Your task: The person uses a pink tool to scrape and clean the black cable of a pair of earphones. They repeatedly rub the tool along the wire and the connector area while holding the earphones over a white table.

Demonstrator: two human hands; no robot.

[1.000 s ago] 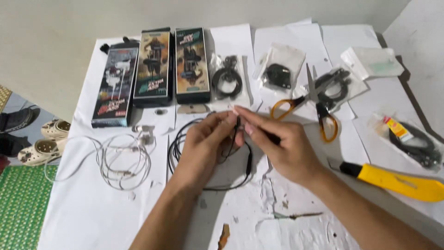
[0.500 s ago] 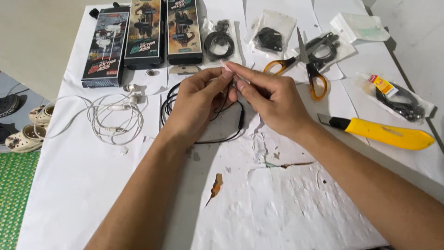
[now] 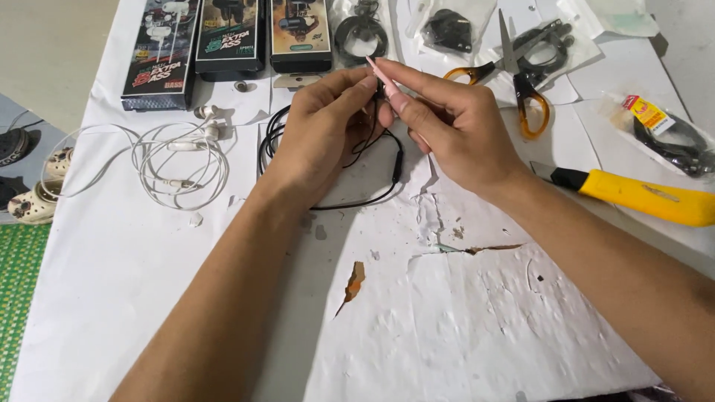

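My left hand and my right hand meet above a coiled black earphone cable lying on the white paper-covered table. Both hands pinch a small black end of that cable between fingertips and thumbs. The loop of cable and its inline remote hang down below the hands onto the paper. What exactly sits between the fingertips is mostly hidden.
White earphones lie coiled to the left. Three earphone boxes stand along the far edge, with bagged black cables beside them. Orange-handled scissors and a yellow utility knife lie to the right. The paper is torn near the middle.
The view has tilted down and closer, so the boxes sit at the top edge. Both hands stay together on the black cable, shifted slightly up.
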